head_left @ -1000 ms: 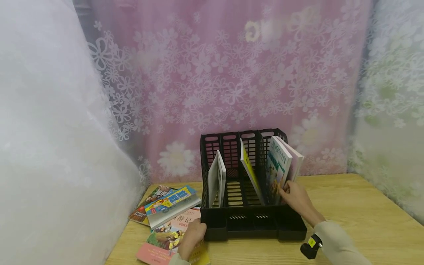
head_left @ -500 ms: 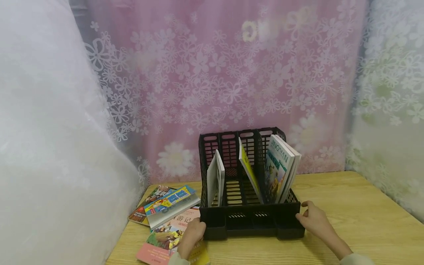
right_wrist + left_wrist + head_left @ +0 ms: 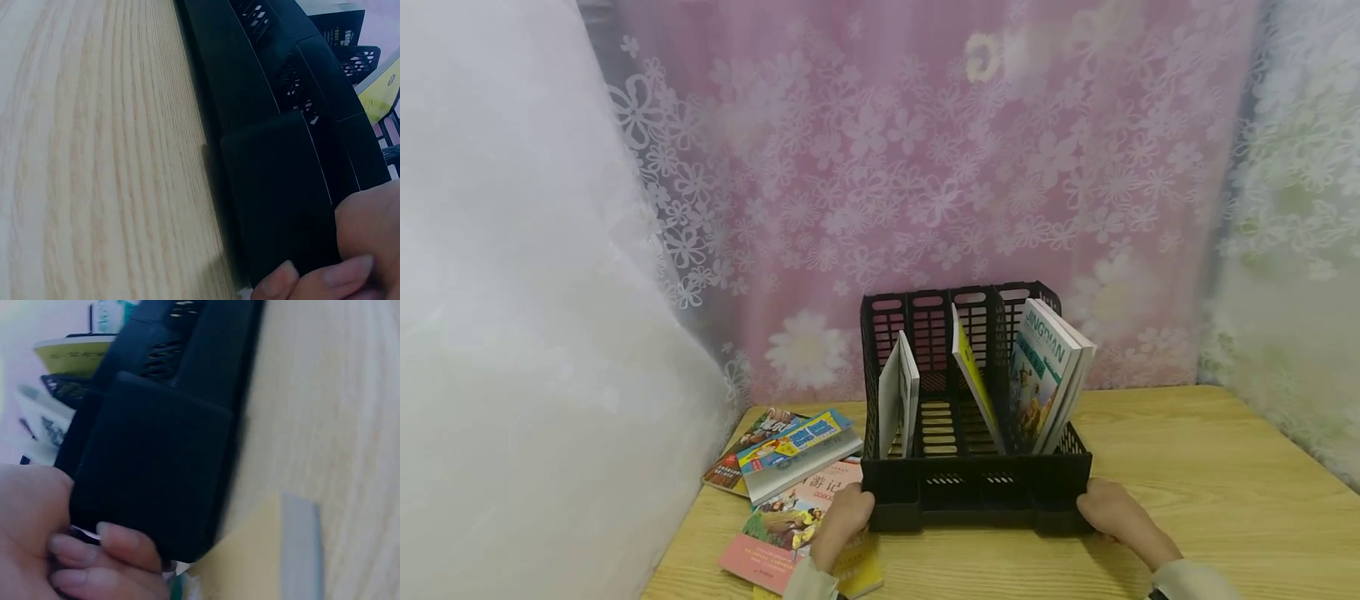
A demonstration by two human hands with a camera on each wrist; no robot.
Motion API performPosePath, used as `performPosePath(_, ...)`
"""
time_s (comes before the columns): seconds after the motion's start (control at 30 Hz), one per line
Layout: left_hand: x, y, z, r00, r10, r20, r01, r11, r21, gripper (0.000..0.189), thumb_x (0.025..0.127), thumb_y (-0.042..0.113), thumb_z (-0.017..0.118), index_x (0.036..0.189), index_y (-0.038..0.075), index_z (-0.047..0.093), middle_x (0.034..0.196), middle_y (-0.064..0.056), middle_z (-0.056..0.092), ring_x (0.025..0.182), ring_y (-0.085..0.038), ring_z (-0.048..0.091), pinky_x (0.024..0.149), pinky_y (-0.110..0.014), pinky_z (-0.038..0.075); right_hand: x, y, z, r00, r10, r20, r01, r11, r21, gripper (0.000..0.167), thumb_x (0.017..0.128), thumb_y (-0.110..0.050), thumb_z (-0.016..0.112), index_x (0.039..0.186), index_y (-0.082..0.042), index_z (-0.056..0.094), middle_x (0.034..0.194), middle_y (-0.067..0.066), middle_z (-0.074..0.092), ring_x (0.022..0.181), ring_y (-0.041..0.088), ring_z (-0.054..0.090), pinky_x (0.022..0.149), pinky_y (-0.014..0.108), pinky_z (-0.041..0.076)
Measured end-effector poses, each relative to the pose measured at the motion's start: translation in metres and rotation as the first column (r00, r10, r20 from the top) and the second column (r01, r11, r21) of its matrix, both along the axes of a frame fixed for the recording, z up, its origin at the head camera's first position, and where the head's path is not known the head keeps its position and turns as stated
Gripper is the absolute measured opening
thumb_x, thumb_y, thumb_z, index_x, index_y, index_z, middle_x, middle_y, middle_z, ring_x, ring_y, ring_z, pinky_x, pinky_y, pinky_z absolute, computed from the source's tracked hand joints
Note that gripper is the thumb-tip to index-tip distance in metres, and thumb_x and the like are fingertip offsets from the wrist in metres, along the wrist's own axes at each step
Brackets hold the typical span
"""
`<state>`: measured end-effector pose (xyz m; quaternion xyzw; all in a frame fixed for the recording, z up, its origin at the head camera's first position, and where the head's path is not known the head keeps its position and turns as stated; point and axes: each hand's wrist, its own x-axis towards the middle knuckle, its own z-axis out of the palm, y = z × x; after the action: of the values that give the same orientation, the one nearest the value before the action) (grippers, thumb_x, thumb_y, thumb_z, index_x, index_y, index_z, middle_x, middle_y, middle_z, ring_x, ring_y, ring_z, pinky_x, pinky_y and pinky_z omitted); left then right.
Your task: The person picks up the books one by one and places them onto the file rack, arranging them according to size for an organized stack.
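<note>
Black rack [image 3: 976,498] on wooden table [image 3: 1210,467], pink floral curtain [image 3: 940,183] behind.

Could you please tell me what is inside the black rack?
At left, one or two pale booklets stand; a yellow-covered book leans near the middle; a JINGDIAN book tilts at right, another book beside it. The front panel hides their lowest parts.

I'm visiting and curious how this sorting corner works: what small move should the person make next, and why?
Probably a slight slide of the black rack to the right: the left hand and the right hand grip its front corners, loose books lie close to its left side, and the wooden tabletop extends beyond its right side.
</note>
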<state>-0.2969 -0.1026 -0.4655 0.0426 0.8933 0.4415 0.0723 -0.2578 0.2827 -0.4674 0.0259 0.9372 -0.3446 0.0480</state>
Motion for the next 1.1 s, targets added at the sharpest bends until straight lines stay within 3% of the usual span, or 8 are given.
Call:
performPosePath(0.23,0.0,-0.032,0.016,0.956,-0.234,0.178,0.18,0.944,0.278,0.051,0.103,0.039,0.04,0.12,-0.009,0.044,0.063,-0.003,0.054,0.044,-0.007,0.037,0.042,-0.021,0.033,0.0,-0.002,0.0,1.0,0.026,0.0,-0.026,1.0,0.005,0.045,0.085,-0.006,0.038,0.112,0.029,0.042,0.067,0.011,0.047,0.045,0.012,0.038,0.045,0.025,0.038)
performPosePath(0.37,-0.007,-0.055,0.028,0.985,-0.075,-0.154,0.098,0.985,0.145,0.034,0.101,0.026,0.049,0.108,-0.007,0.055,0.081,-0.012,0.062,0.06,-0.019,0.056,0.052,-0.029,0.046,0.002,-0.002,0.001,1.0,0.016,0.0,-0.016,1.0,0.018,0.047,0.086,-0.007,0.038,0.115,0.031,0.039,0.072,0.013,0.048,0.049,0.016,0.042,0.048,0.028,0.041)
performPosePath(0.47,-0.017,-0.07,0.033,0.923,0.106,-0.369,-0.132,0.99,-0.045,0.027,0.091,0.013,0.062,0.109,-0.005,0.054,0.106,-0.025,0.054,0.065,-0.027,0.056,0.054,-0.035,0.046,0.003,-0.004,0.0,1.0,0.015,-0.005,-0.015,1.0,0.016,0.047,0.087,-0.007,0.038,0.115,0.03,0.041,0.073,0.014,0.048,0.05,0.017,0.043,0.049,0.03,0.042)
performPosePath(0.57,-0.026,-0.08,0.033,0.905,0.139,-0.401,-0.245,0.943,-0.227,0.054,0.082,0.013,0.073,0.126,-0.005,0.049,0.125,-0.035,0.037,0.065,-0.031,0.053,0.051,-0.038,0.043,0.002,-0.008,0.0,1.0,0.01,-0.01,-0.01,1.0,0.01,0.045,0.086,-0.007,0.038,0.113,0.028,0.044,0.068,0.012,0.049,0.046,0.014,0.039,0.045,0.028,0.038)
performPosePath(0.7,-0.032,-0.086,0.023,0.942,0.087,-0.324,-0.231,0.867,-0.44,0.074,0.076,0.022,0.081,0.137,-0.002,0.047,0.126,-0.041,0.041,0.083,-0.049,0.054,0.061,-0.051,0.049,0.001,-0.012,-0.002,1.0,0.001,-0.031,-0.001,1.0,0.012,0.038,0.085,-0.007,0.038,0.106,0.023,0.049,0.063,0.011,0.049,0.043,0.014,0.038,0.043,0.026,0.034)
performPosePath(0.83,-0.031,-0.08,0.009,0.956,0.077,-0.284,-0.236,0.779,-0.581,0.058,0.083,0.029,0.074,0.126,-0.006,0.056,0.11,-0.039,0.056,0.094,-0.057,0.051,0.076,-0.062,0.047,0.001,-0.016,-0.005,0.998,-0.007,-0.059,0.009,1.0,0.029,0.038,0.085,-0.007,0.038,0.106,0.022,0.05,0.06,0.01,0.051,0.043,0.017,0.043,0.044,0.029,0.038)
performPosePath(1.0,-0.024,-0.067,0.004,0.917,-0.013,-0.4,-0.307,0.618,-0.724,0.019,0.087,0.013,0.068,0.092,-0.006,0.069,0.08,-0.023,0.065,0.072,-0.039,0.063,0.067,-0.05,0.052,0.004,-0.016,-0.004,0.999,-0.017,-0.052,0.018,0.999,0.028,0.046,0.086,-0.007,0.036,0.117,0.027,0.044,0.057,0.01,0.052,0.04,0.016,0.044,0.042,0.028,0.037)
performPosePath(1.1,-0.022,-0.06,0.006,0.912,-0.062,-0.405,-0.304,0.561,-0.77,0.01,0.081,0.007,0.073,0.077,-0.002,0.068,0.073,-0.016,0.065,0.067,-0.033,0.064,0.062,-0.044,0.054,0.007,-0.015,-0.002,0.999,-0.025,-0.038,0.025,0.999,0.019,0.048,0.087,-0.007,0.035,0.12,0.027,0.042,0.056,0.01,0.053,0.039,0.015,0.043,0.041,0.026,0.035)
